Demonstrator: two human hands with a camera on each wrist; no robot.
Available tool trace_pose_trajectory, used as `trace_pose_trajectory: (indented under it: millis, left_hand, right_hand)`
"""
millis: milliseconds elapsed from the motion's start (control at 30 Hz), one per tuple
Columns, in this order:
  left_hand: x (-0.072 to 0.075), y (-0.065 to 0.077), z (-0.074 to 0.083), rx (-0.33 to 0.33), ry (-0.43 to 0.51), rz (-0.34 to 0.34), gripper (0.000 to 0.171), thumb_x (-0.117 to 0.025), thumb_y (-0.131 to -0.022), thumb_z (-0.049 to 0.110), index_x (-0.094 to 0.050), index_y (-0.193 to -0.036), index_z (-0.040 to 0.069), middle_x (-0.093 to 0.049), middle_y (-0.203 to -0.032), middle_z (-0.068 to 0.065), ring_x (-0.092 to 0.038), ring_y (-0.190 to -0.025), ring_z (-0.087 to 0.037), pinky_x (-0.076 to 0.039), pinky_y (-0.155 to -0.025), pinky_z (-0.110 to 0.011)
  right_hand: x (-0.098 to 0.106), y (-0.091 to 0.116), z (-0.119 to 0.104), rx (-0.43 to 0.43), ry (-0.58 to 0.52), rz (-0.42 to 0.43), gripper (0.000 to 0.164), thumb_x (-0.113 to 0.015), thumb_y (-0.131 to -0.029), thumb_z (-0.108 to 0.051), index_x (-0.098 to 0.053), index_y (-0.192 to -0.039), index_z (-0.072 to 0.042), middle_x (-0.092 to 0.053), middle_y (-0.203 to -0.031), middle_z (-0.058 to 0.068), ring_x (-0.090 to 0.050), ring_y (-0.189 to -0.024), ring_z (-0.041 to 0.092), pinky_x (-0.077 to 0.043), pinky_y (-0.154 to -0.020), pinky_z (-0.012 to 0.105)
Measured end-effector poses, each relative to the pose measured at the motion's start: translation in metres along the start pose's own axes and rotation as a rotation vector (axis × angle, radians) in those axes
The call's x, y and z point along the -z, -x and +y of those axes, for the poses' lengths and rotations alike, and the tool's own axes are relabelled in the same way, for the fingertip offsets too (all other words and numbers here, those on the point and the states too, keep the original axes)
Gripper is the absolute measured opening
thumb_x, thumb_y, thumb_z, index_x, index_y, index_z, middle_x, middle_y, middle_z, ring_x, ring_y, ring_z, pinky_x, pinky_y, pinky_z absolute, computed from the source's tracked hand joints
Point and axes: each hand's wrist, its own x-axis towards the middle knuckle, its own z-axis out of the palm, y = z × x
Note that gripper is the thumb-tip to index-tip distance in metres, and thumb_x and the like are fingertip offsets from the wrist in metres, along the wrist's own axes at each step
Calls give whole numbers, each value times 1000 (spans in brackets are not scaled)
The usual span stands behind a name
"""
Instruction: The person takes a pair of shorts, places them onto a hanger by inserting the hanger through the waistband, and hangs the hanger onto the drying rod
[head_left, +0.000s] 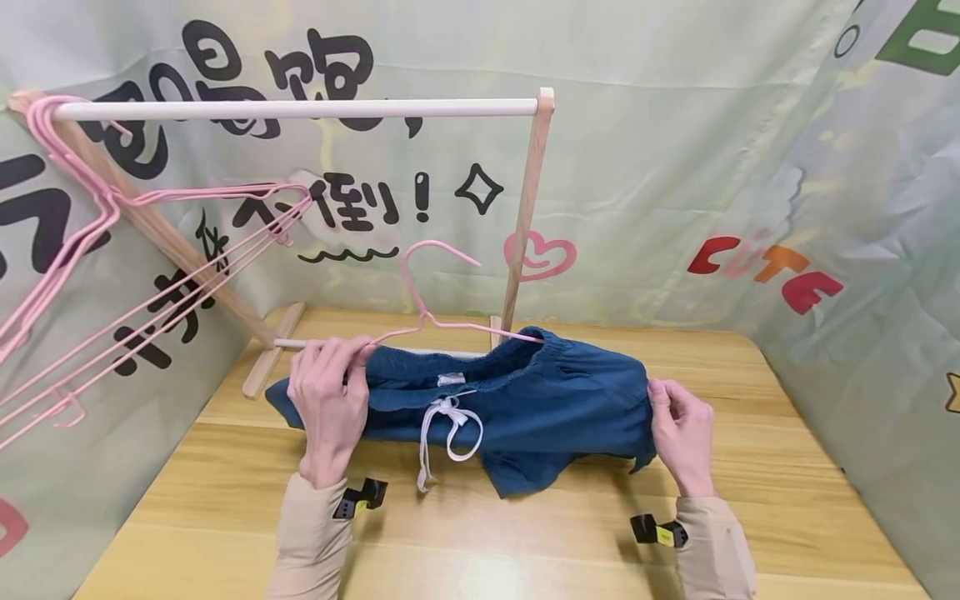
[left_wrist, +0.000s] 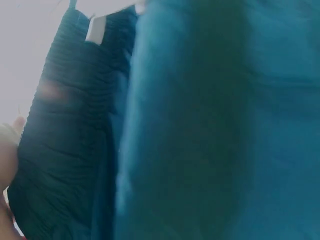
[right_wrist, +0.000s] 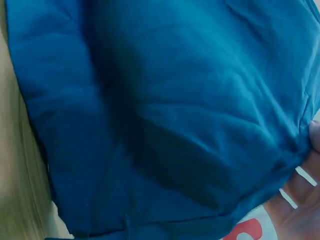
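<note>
Blue shorts [head_left: 570,400] with an elastic waist and a white drawstring [head_left: 457,429] are held up over the wooden table. A pink hanger [head_left: 420,287] reaches into the waist opening, its hook standing above the cloth. At the left side of the waist, my left hand [head_left: 327,396] grips the cloth near the hanger's left arm; its fingertips are partly hidden. My right hand [head_left: 686,429] pinches the right edge of the shorts between thumb and fingers. In the right wrist view, the shorts [right_wrist: 190,110] stretch toward that pinch. Cloth fills most of the left wrist view.
Behind the shorts stands a wooden rack with a white top rail [head_left: 300,109]. Several pink hangers [head_left: 105,196] hang from the rail's left end. The wooden table [head_left: 487,550] meets printed curtains [head_left: 637,167] at the back and sides.
</note>
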Motion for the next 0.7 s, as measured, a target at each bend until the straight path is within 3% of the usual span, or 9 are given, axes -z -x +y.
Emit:
trace_pose_trajectory:
  millis: [100,233,367,500,600,700]
  left_hand:
    - [1,0,1,-18,-2,-41,12,-70,-93,16,-75,-92,6,-69,-78,-13,-56,-78,-31,-41,-83,-48]
    - [0,0,2,-50,-8,-75,9,-71,-92,14,-75,-92,6,-69,-77,-13,-56,-76,-31,-42,-84,-50]
    - [-5,3,5,-87,-23,-109,9,-71,-93,15,-75,-91,7,-68,-76,-11,-57,-76,-31,-43,-86,-51]
    - [-10,6,8,-111,-20,-132,11,-70,-94,17,-74,-91,8,-69,-76,-9,-59,-75,-29,-44,-86,-49]
    - [-13,8,10,-117,-10,-141,11,-69,-95,18,-75,-91,10,-70,-76,-7,-60,-74,-27,-45,-83,-46]
    - [-14,9,10,-112,-5,-143,11,-70,-94,20,-75,-90,11,-71,-76,-6,-60,-73,-25,-45,-79,-44]
  right_hand:
    - [-1,1,-4,-8,-45,-52,19,-58,-97,4,-68,-81,6,-53,-63,-18,-45,-54,-13,-37,-52,10]
    - [-2,2,-11,-27,-204,-158,28,-44,-106,-3,-67,-103,11,-67,-87,-24,-64,-77,-11,-51,-73,10]
    - [-6,4,-18,61,-288,-286,33,-35,-108,-3,-63,-120,10,-72,-110,-18,-67,-103,-4,-50,-91,13]
    - [-14,8,-21,215,-210,-330,24,-53,-98,7,-69,-115,0,-73,-106,0,-62,-97,-6,-45,-86,10]
    - [-19,10,-22,296,-180,-306,25,-64,-88,13,-73,-102,-6,-71,-90,6,-59,-84,-4,-44,-80,10]
    - [-24,11,-21,353,-209,-254,26,-67,-81,19,-73,-91,-4,-67,-78,8,-59,-77,0,-46,-80,11]
